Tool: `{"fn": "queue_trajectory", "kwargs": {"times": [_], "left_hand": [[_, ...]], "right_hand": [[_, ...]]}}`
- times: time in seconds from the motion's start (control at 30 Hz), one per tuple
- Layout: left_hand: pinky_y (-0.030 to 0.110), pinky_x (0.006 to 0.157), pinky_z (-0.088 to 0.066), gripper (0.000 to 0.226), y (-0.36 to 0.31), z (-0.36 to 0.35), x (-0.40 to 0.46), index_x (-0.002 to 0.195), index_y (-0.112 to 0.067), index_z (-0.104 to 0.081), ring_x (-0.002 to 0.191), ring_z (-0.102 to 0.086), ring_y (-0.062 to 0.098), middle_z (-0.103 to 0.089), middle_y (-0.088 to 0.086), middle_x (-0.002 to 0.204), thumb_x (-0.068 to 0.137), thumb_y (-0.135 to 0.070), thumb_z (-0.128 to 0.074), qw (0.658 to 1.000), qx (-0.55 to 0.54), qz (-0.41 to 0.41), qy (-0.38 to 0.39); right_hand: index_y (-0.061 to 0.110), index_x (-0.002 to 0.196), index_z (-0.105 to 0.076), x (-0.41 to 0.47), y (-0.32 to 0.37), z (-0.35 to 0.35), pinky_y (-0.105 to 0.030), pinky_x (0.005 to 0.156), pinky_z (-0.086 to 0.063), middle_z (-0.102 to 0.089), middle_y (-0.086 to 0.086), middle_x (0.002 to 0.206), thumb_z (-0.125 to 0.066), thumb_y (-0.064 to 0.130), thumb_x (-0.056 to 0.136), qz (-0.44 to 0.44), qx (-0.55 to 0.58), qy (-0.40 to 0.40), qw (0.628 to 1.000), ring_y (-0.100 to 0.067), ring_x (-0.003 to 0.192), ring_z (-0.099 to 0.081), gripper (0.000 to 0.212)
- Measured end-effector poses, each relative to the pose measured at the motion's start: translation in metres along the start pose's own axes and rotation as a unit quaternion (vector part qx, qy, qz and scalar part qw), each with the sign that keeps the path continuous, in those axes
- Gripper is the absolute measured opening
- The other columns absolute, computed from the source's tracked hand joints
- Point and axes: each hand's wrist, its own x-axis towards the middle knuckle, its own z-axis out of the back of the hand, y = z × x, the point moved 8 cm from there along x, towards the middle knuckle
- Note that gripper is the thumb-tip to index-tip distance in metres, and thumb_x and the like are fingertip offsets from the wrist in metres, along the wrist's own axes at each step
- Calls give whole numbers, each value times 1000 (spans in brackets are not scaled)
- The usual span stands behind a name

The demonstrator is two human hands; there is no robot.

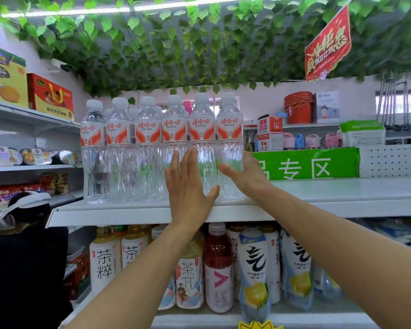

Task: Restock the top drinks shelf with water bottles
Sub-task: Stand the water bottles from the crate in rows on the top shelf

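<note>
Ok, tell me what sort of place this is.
Likely a small grocery shop: water bottles lined on a retail shelf, bottled tea drinks below, and a red promotional sign overhead.

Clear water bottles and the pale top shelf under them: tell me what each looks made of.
Clear water bottles: thin transparent plastic, glossy; ribbed walls show the green sign through them, with whitish caps. Pale top shelf: probably painted sheet metal, smooth satin grey-white, with a folded front lip.

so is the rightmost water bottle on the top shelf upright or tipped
Upright: the rightmost water bottle stands cap up on the top shelf, in line with its row; the right hand grips it.
</note>
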Motion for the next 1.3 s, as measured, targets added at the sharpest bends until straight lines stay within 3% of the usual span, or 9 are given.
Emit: {"fn": "queue_trajectory", "kwargs": {"times": [0.17, 0.33, 0.5, 0.73, 0.93, 1.03, 1.13, 1.23, 1.3], "left_hand": [[47, 124, 3, 95, 0, -2, -2, 157, -18, -5, 151, 14, 15, 1, -8, 162, 89, -47, -65, 1000, 15, -4, 1], [48, 123, 0, 94, 2, -3, -2, 157, -18, -5, 150, 15, 15, 1, -8, 163, 90, -47, -64, 1000, 7, 0, 5], [48, 123, 0, 95, 2, -4, -3, 157, -18, -3, 150, 16, 13, 4, -13, 161, 90, -47, -63, 1000, 2, 2, 2], [47, 124, -1, 96, 3, -4, -4, 157, -18, -2, 149, 16, 11, 2, -11, 162, 90, -48, -64, 1000, -6, 0, -1], [47, 124, -2, 97, 2, -4, -4, 157, -18, -1, 149, 16, 10, 5, -15, 159, 89, -48, -64, 1000, -2, -2, -2], [47, 124, -4, 97, 2, -3, -4, 158, -18, -3, 149, 14, 10, 1, -10, 161, 89, -46, -65, 1000, -9, 0, -3], [48, 124, -4, 96, 1, -1, -6, 158, -17, -5, 149, 12, 9, -2, -7, 162, 89, -43, -67, 1000, -19, -4, -7], [49, 123, -4, 95, 1, 0, -7, 158, -17, -7, 149, 11, 11, -5, -7, 162, 89, -42, -67, 1000, -25, -3, -9], [50, 123, -5, 94, 1, 1, -7, 157, -16, -10, 150, 9, 12, -8, -3, 162, 88, -40, -69, 999, -33, -3, -13]], "right_hand": [[23, 157, -19, 25, -9, 16, -45, 116, -19, -20, -6, 164, -17, 69, 97, -70, 208, -16, 975, -28, 149, -20, 76], [29, 159, -8, 46, -26, -19, -54, 122, -3, -3, -7, 167, -3, 84, 85, -187, 252, 90, 945, -30, 153, -5, 92], [35, 158, -9, 50, -30, -31, -54, 119, 0, 0, -3, 167, -7, 86, 84, -175, 238, 102, 950, -28, 153, -2, 90], [28, 158, -18, 63, -32, -28, -52, 123, -4, -10, -7, 166, -3, 80, 89, -167, 263, 93, 946, -29, 153, -9, 87], [33, 158, -18, 58, -30, -40, -60, 121, -8, -11, -8, 167, -6, 87, 83, -164, 262, 165, 936, -33, 152, -11, 92], [30, 159, -8, 51, -31, -26, -54, 123, -3, -3, -5, 167, -5, 81, 88, -164, 232, 111, 952, -30, 153, -5, 88], [32, 159, -12, 34, -17, -11, -54, 122, -9, -9, 0, 167, -9, 74, 94, -91, 225, 77, 967, -26, 153, -10, 78], [29, 156, -18, 6, -2, -9, -42, 109, -24, -26, 3, 161, -36, 59, 100, 8, 162, 81, 983, -18, 144, -26, 66], [21, 152, -21, -5, -1, -10, -35, 107, -28, -37, 1, 151, -58, 35, 97, 41, 89, 57, 994, -17, 136, -35, 68]]}}
